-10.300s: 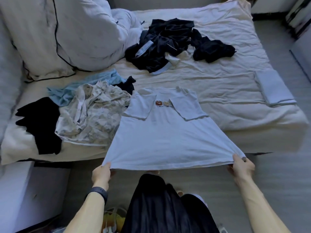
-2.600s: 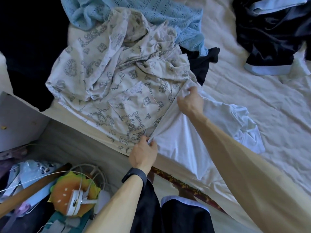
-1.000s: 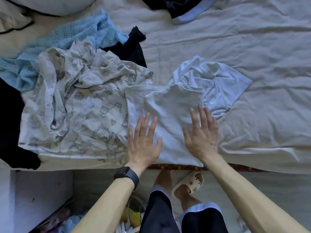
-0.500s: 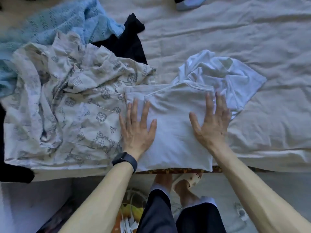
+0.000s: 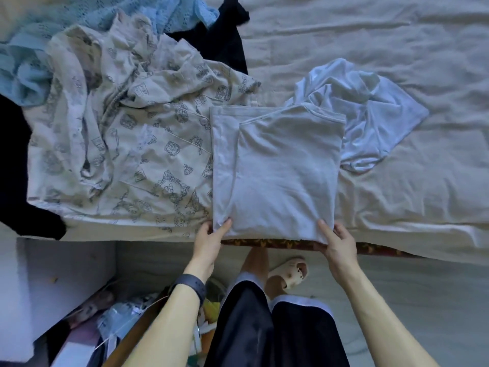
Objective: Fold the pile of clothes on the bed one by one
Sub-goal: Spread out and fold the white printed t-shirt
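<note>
Bedroom, viewed from overhead: bed (image 5: 397, 41) with a creased pale sheet across the upper frame, floor below.

1. White T-shirt (image 5: 285, 168). Part-folded into a flat panel at frame centre. Its near hem lies at the mattress edge, 6 o'clock.
2. Bunched white cloth (image 5: 370, 117). At 2 o'clock of the panel and touching it. Probably the unfolded rest of the same shirt, but the join is hidden.
3. Patterned pyjama top (image 5: 119, 154). Crumpled, at 9 o'clock, and the panel's left margin overlaps it.
4. Blue knit (image 5: 79, 25) at 11 o'clock and black garment (image 5: 225, 46) at 12 o'clock. Both unfolded.
5. Left hand (image 5: 210, 241). At the panel's 7 o'clock corner, thumb on top and fingers tucked under, pinching the hem.
6. Right hand (image 5: 337, 241). At the 5 o'clock corner, with the same pinch.

Hazards, as judged:
- If the hem is lifted toward 12 o'clock, the layered left margin may slide apart, because only the corners are held.
- The bunched cloth at 2 o'clock could be trapped inside the fold and leave a lumpy, skewed packet.
- The overlap at 9 o'clock may drag the pyjama top along or snag a button.
- With the hem at the mattress edge, a loosened pinch would let the panel slip to the floor.
</note>
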{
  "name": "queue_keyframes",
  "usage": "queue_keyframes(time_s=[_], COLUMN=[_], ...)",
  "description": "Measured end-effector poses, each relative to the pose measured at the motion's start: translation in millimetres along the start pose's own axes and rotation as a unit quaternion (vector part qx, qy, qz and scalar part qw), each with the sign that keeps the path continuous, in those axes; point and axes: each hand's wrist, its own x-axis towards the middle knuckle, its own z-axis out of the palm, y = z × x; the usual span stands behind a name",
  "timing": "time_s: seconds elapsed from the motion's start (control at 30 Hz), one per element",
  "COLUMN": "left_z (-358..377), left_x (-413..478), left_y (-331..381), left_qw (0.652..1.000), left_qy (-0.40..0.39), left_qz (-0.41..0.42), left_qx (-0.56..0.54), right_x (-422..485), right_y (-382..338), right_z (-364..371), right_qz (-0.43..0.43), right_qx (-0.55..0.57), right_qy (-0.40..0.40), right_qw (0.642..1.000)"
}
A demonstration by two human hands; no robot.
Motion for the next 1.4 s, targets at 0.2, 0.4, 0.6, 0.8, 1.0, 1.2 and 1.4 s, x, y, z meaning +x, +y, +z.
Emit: queue_keyframes(time_s=[0.2,0.4,0.6,0.8,1.0,1.2,1.4], left_z=[-6.1,5.4,-3.2,-16.2,-29.7,-41.7,-8.1], left_x=[-18.4,-69.8,-116.3,-121.2,-125.7,-109.9,-40.8], left_y=[-7.5,-23.3,-83.7,-115.2,-65.0,24.8,82.6], left_qw=[0.998,0.981,0.980,0.989,0.988,0.951,0.901], left_qy=[0.034,0.120,0.133,0.113,0.008,-0.137,0.002], left_qz=[0.021,0.090,0.039,0.034,0.152,0.208,0.287], left_qx=[-0.058,-0.124,-0.140,-0.088,-0.017,0.182,0.326], right_x=[-8.8,-54.5,-106.9,-116.3,-107.4,-64.3,-7.6], right_y=[-1.5,-0.1,49.7,81.3,26.8,-28.3,-53.1], right_z=[-18.9,-38.1,-68.4,-84.8,-94.1,-72.4,-18.6], right_qz=[-0.040,-0.129,-0.058,-0.038,-0.103,-0.227,-0.197], right_qx=[-0.087,-0.143,-0.101,-0.078,-0.059,-0.187,-0.210], right_qy=[-0.053,0.040,0.041,-0.015,-0.106,0.005,0.092], right_qw=[0.994,0.980,0.992,0.996,0.987,0.956,0.953])
